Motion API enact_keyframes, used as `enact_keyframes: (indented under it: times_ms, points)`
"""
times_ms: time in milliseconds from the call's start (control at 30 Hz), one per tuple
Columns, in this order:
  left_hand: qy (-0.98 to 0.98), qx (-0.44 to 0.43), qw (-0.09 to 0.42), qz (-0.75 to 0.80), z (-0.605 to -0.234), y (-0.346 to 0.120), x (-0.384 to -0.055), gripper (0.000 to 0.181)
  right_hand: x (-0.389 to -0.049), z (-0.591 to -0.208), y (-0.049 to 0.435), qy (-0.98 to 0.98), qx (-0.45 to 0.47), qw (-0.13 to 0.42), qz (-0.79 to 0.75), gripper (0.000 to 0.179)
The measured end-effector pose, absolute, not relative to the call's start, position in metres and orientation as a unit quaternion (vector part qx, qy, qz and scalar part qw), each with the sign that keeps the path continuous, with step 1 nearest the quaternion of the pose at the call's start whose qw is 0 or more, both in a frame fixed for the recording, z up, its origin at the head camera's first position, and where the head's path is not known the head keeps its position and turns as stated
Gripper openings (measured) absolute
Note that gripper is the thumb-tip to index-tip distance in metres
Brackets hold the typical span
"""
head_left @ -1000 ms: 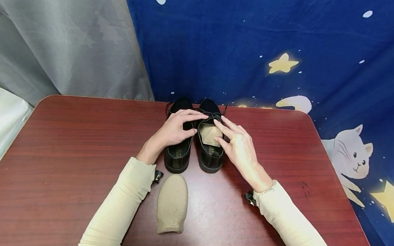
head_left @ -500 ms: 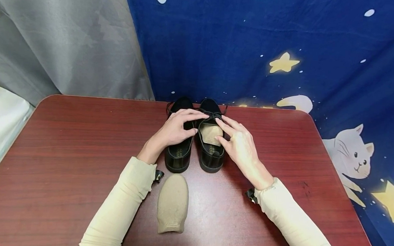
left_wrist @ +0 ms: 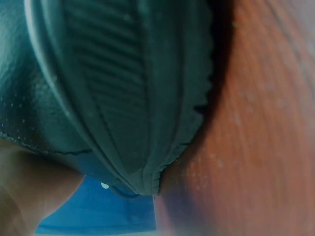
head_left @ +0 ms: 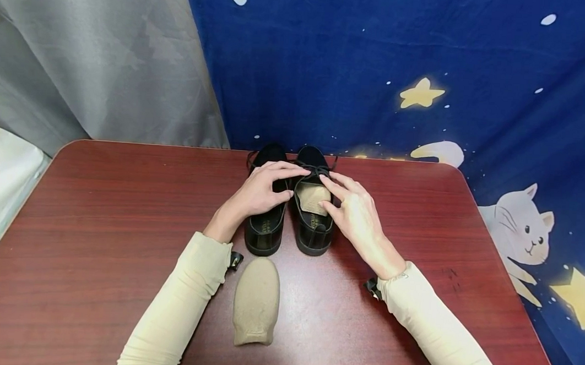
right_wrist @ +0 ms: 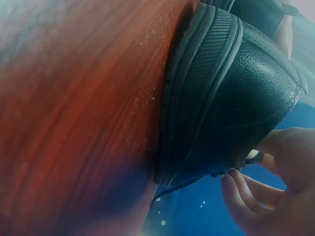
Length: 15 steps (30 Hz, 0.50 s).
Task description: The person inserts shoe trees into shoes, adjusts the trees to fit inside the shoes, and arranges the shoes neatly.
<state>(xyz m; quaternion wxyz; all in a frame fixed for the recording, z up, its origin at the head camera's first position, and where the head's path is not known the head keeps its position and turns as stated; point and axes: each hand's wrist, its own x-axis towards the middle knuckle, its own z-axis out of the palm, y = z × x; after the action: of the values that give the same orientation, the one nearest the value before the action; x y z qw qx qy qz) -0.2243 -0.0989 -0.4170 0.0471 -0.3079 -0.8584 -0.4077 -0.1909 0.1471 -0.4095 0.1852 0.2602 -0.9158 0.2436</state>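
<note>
Two black lace-up shoes stand side by side near the table's far edge, heels towards me. In the head view my left hand [head_left: 263,188] reaches over the left shoe [head_left: 263,236], its nearly straight fingers at the laces of the right shoe [head_left: 313,240] and its thumb by that shoe's inner rim. My right hand [head_left: 354,213] pinches the right shoe's outer rim, thumb at the opening and fingertips by the laces. Inside that opening sits a beige moulded shoe insert [head_left: 312,197]; its front part is hidden. A second beige insert [head_left: 256,302] lies behind the left shoe.
The reddish-brown table [head_left: 137,207] ends just past the shoe toes. Beyond it hang a grey curtain [head_left: 130,58] and a blue curtain [head_left: 328,68] with stars and a cat.
Over the last second the right hand has shifted very slightly. The left hand, shoes and inserts look unchanged.
</note>
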Motion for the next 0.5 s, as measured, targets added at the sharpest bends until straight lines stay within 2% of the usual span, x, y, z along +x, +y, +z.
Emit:
enact_keyframes:
  times_ms: [500]
  points:
    - [-0.863, -0.303, 0.040, -0.403, -0.4158, -0.1004, -0.2236, 0.052, -0.1938, -0.4086, 0.1437, -0.919, 0.263, 0.182, 0.232, 0.056]
